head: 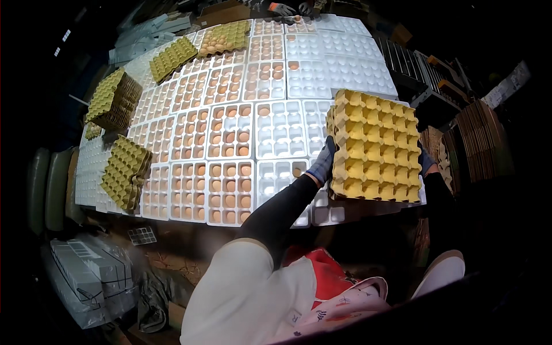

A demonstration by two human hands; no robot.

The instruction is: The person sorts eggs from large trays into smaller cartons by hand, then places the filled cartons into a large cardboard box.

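Note:
Between my gloved hands is a stack of yellow moulded-pulp egg trays [375, 148], its top tray holding no eggs. My left hand [323, 163] grips the stack's left side, and my right hand [426, 159] is at its right side, mostly hidden behind the edge. Beneath and left of the stack, white foam egg boxes [281, 129] with square cells cover the table. Brown eggs [230, 185] fill many of the boxes toward the middle and left. Just left of my left wrist, one cell holds a single brownish egg [298, 169].
More pulp trays stand at the left: a tall stack [113, 99], a lower stack [125, 172] and another [173, 58]. Loose eggs [215, 43] lie in a tray at the back. Another person's gloved hands [282, 8] are beyond the far edge. A roller conveyor [401, 60] and flattened cardboard [478, 140] are right.

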